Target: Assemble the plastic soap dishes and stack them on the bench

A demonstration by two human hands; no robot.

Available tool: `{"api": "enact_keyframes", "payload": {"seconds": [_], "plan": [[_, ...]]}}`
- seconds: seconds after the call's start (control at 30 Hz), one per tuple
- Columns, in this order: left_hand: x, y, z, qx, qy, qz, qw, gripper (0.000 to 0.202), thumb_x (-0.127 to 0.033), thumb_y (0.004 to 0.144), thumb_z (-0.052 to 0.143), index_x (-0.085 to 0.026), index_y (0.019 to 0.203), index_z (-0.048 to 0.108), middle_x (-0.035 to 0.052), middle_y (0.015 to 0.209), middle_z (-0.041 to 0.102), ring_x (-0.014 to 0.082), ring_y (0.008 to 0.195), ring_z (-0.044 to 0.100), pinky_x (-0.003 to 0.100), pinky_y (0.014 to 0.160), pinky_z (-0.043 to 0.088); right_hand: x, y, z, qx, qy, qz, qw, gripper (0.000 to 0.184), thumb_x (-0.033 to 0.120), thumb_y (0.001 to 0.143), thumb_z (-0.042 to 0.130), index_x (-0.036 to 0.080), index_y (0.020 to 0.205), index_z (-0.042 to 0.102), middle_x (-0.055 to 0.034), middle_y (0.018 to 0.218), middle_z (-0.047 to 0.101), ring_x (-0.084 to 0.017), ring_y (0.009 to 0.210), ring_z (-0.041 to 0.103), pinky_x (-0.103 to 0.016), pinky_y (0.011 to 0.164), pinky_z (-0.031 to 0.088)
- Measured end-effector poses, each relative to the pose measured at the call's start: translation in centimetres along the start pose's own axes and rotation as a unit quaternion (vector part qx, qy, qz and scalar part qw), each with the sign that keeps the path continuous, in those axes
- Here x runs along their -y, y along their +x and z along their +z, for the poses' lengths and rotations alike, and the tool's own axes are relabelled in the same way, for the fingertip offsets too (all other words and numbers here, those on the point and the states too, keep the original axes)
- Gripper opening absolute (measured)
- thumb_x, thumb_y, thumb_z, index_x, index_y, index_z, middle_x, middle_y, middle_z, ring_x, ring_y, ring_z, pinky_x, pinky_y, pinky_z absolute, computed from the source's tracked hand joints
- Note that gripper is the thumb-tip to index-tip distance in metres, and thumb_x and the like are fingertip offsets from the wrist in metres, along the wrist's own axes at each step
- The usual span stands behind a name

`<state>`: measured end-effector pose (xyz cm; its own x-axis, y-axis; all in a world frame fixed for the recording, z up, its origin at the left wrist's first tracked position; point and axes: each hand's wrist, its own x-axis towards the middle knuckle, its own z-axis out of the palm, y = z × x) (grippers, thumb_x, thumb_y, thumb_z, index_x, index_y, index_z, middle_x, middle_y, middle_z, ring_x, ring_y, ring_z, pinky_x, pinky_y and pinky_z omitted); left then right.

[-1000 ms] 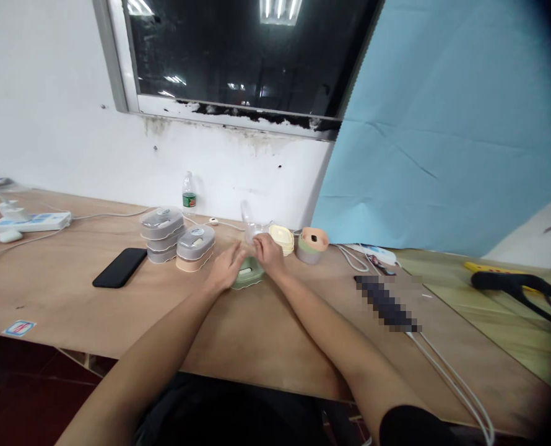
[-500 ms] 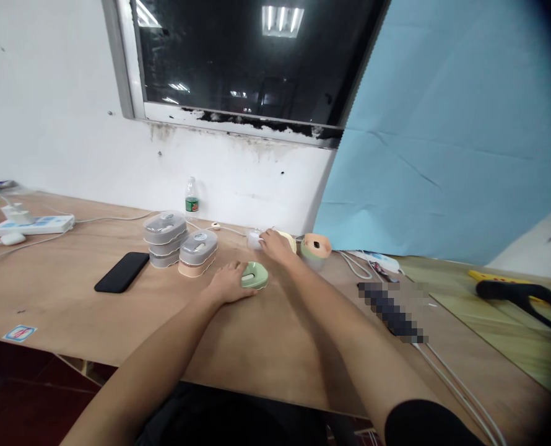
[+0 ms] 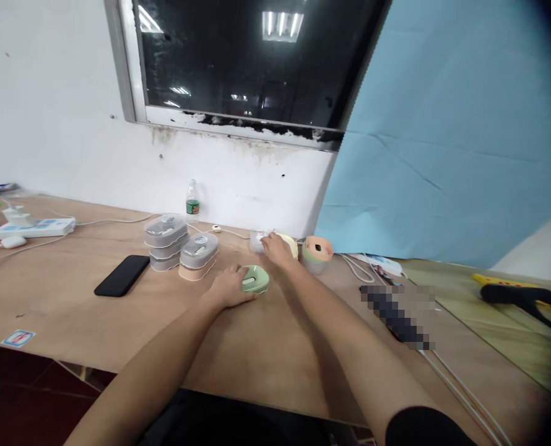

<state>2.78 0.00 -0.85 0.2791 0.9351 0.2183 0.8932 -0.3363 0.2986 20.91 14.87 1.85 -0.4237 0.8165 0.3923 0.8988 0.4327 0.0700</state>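
Observation:
My left hand [image 3: 229, 287] is closed around the left side of a small green oval box [image 3: 255, 279] that lies on the table. Its thumb runs along the box's near edge. Farther back, my right hand [image 3: 278, 250] reaches to a clear plastic piece, perhaps a lid [image 3: 257, 241], and its fingers grip the right edge of it. A pale yellow oval piece [image 3: 289, 245] lies just behind that hand and is partly hidden by it. To the right stands a stack of oval parts with a peach one [image 3: 319, 248] on top.
Stacked oval boxes with clear lids [image 3: 166, 232] and another stack [image 3: 199, 251] stand left of my hands. Nearby are a black phone [image 3: 122, 275], a plastic bottle [image 3: 192, 201] and a power strip [image 3: 38, 228]. Cables and a dark blurred object [image 3: 396, 316] lie on the right.
The whole view has shifted slightly. My left hand stays on the green box, and my right hand remains at the clear piece with hardly any movement.

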Motion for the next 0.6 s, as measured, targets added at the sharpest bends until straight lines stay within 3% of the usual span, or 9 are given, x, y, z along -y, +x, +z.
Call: {"api": "enact_keyframes", "payload": {"seconds": [0.23, 0.37, 0.5, 0.6], "plan": [[0.1, 0.1, 0.2, -0.010, -0.006, 0.004, 1.000, 0.078, -0.067, 0.067, 0.059, -0.024, 0.131, 0.047, 0.0131, 0.126, 0.052, 0.0327, 0.113, 0.052, 0.042, 0.093, 0.043, 0.2, 0.3, 0.3, -0.034, 0.029, -0.004, 0.999, 0.033, 0.029, 0.092, 0.040, 0.023, 0.115, 0.064, -0.0105, 0.110, 0.056, -0.024, 0.099, 0.053, -0.033, 0.086, 0.040], [0.0, 0.1, 0.1, -0.020, -0.032, -0.017, 0.999, 0.080, -0.068, 0.066, 0.060, -0.022, 0.130, 0.048, 0.0142, 0.125, 0.053, 0.0341, 0.112, 0.053, 0.043, 0.092, 0.043, 0.6, 0.0, -0.1, -0.100, 0.069, -0.013, 0.993, 0.036, 0.029, 0.087, 0.049, 0.021, 0.121, 0.060, -0.0113, 0.118, 0.053, -0.025, 0.102, 0.053, -0.035, 0.089, 0.041], [-0.2, 0.1, -0.5, -0.070, -0.101, -0.051, 0.991, 0.078, -0.072, 0.070, 0.054, -0.021, 0.130, 0.047, 0.0139, 0.122, 0.056, 0.0330, 0.109, 0.056, 0.042, 0.088, 0.045, 0.8, -2.5, -0.2, -0.200, 0.149, -0.044, 0.967, 0.032, 0.026, 0.089, 0.045, 0.019, 0.117, 0.060, -0.0103, 0.115, 0.054, -0.023, 0.107, 0.053, -0.033, 0.094, 0.042], [-0.3, 0.1, -0.6, -0.098, -0.156, -0.053, 0.981, 0.075, -0.071, 0.072, 0.054, -0.022, 0.129, 0.048, 0.0119, 0.121, 0.059, 0.0315, 0.110, 0.056, 0.039, 0.088, 0.045, 0.2, -5.2, 0.1, -0.235, 0.197, -0.063, 0.950, 0.030, 0.021, 0.090, 0.041, 0.020, 0.113, 0.060, -0.0091, 0.108, 0.058, -0.021, 0.104, 0.055, -0.033, 0.092, 0.044]]}}
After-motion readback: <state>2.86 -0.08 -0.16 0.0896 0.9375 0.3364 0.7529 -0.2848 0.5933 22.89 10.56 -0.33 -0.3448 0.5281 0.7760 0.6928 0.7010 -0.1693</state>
